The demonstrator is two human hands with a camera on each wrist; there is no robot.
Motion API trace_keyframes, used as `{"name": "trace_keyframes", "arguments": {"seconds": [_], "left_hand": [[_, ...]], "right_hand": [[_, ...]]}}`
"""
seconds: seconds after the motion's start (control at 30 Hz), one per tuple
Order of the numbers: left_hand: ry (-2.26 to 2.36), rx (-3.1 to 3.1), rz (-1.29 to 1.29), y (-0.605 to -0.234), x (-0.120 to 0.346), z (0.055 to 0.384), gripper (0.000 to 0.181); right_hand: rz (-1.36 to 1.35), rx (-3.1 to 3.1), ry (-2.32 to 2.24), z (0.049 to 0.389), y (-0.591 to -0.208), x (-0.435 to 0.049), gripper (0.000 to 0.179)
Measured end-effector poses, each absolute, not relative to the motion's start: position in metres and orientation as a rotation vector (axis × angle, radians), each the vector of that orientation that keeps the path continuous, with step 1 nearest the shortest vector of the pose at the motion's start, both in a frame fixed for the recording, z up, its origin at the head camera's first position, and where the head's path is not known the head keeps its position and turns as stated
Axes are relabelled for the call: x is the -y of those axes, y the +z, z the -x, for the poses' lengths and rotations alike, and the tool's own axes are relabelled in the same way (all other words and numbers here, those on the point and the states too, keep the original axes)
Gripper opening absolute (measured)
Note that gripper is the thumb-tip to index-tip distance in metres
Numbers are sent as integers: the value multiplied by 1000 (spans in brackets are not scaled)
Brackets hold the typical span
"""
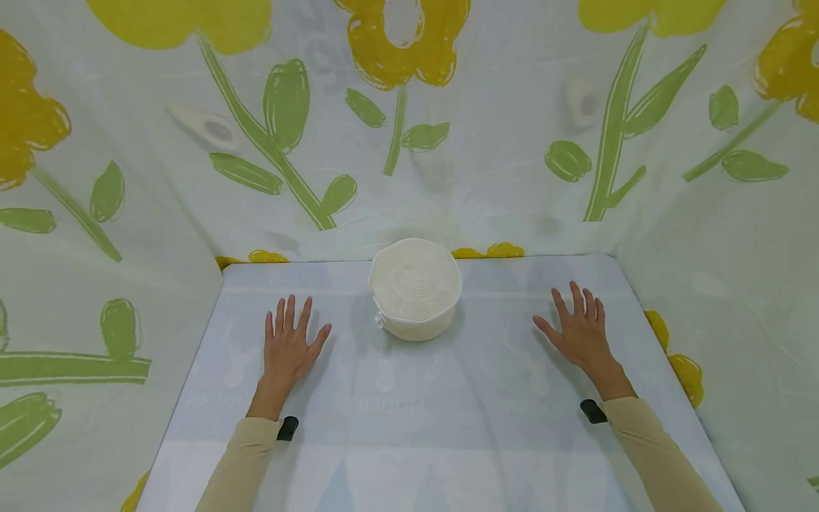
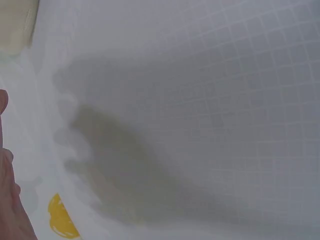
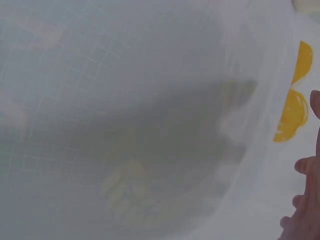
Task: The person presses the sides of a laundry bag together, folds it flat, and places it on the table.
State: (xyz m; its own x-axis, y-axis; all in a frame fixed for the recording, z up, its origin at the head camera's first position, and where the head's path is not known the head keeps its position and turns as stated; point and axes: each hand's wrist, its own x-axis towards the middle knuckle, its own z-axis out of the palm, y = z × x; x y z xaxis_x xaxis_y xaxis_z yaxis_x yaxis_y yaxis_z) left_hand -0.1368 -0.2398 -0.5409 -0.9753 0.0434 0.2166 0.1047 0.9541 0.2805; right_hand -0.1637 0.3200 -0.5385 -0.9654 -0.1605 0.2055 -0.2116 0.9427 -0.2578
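Observation:
A white round mesh laundry bag [image 1: 414, 290] with a zipper along its rim stands at the back middle of the table, between the two hands and apart from both. To its left, my left hand [image 1: 288, 350] is held over the table with fingers spread and nothing in it. My right hand [image 1: 581, 337] is on the other side, fingers also spread and holding nothing. Part of the left hand [image 2: 11, 195] shows at the edge of the left wrist view, above its shadow. The right wrist view catches part of the right hand [image 3: 306, 200] at its edge.
The pale patterned table [image 1: 409, 427] has a straight back edge. A white curtain [image 1: 499, 171] printed with yellow flowers and green stems surrounds it at the back and both sides. Black bands [image 1: 593, 411] sit at both wrists, by the beige sleeves.

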Motion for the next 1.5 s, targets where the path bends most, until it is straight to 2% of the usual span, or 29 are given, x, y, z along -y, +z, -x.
{"name": "trace_keyframes", "arguments": {"seconds": [0.13,0.37,0.57,0.87,1.5], "left_hand": [[-416,2887,119,-540,239,139,73],[-467,2692,175,-535,233,147,60],[-551,2551,207,-529,225,153,51],[-637,2487,191,-524,215,156,44],[-778,2520,137,-506,185,163,40]], "right_hand": [[-307,2863,438,166,-538,-317,70],[-383,2624,514,169,-536,-308,49],[-395,2547,575,174,-529,-297,39],[-321,2640,659,180,-520,-281,36],[-365,2557,817,190,-511,-251,34]]}}
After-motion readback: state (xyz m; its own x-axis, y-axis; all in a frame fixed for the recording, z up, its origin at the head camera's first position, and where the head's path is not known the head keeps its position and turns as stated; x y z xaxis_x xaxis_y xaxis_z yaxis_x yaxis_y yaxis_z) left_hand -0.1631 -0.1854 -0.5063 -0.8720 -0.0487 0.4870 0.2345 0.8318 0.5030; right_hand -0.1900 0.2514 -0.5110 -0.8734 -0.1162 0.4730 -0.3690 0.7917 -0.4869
